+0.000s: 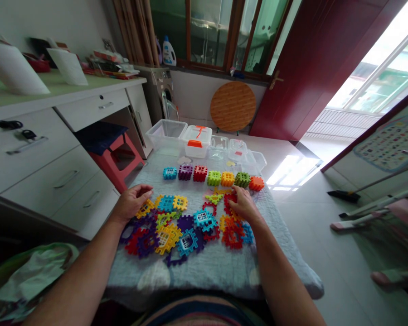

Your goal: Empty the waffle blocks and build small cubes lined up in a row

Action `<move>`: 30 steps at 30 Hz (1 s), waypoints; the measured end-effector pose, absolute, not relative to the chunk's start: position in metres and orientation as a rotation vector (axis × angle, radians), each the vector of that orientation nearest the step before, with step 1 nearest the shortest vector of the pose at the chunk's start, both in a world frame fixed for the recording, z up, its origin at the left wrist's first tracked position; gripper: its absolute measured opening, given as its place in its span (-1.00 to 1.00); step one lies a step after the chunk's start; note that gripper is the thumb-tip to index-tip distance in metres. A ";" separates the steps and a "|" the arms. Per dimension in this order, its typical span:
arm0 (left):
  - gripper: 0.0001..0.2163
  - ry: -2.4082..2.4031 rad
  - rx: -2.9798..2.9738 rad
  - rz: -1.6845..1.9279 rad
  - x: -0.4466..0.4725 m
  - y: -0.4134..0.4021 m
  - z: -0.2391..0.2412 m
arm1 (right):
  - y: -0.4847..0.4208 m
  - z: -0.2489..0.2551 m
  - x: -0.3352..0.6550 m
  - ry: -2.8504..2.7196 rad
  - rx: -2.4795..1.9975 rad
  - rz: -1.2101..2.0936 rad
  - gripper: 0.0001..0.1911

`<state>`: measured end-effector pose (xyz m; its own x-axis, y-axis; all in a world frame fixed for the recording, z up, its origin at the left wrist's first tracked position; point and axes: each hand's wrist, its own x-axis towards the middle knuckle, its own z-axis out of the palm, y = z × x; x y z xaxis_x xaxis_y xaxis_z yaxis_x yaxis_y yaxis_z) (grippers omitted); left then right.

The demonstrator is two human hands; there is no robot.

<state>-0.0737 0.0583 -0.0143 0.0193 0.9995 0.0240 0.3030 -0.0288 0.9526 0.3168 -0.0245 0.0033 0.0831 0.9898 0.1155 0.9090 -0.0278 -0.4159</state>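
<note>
Flat plastic building tiles with toothed edges lie in a loose pile on the cloth-covered table. At the pile's left edge, my left hand [132, 203] is by a yellow tile [145, 208], fingers loosely bent and the thumb apart. My right hand [245, 204] rests at the right side over red tiles [228, 201], thumb and forefinger spread. Between the hands lie a light-blue window tile [205, 219], a blue window tile [187, 242] and a yellow window tile [169, 238]. Behind the pile stands a row of assembled cubes, among them a purple cube [185, 172] and an orange cube [256, 183].
Along the table's far end stand an uncovered clear bin [166, 131], a lidded box with orange clips [197, 140] and smaller clear containers [237, 147]. A red stool [117, 158] is at the left, beside a white desk [64, 136]. A broom [345, 195] lies at the right.
</note>
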 end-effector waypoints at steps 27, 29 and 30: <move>-0.59 1.374 1.434 1.100 -0.077 0.061 -0.023 | -0.032 0.020 0.294 -1.737 -1.496 0.639 -0.82; -0.59 1.373 1.438 1.104 -0.078 0.062 -0.025 | -0.033 0.020 0.302 -1.762 -1.573 0.597 -0.87; -0.60 1.374 1.443 1.108 -0.079 0.062 -0.026 | -0.034 0.020 0.306 -1.820 -1.614 0.589 -0.90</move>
<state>-0.0786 0.0625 -0.0261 0.0103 0.9987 0.0505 0.2609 -0.0515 0.9640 0.3057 -0.0335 0.0195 -0.0533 0.9858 0.1595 0.7054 0.1502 -0.6927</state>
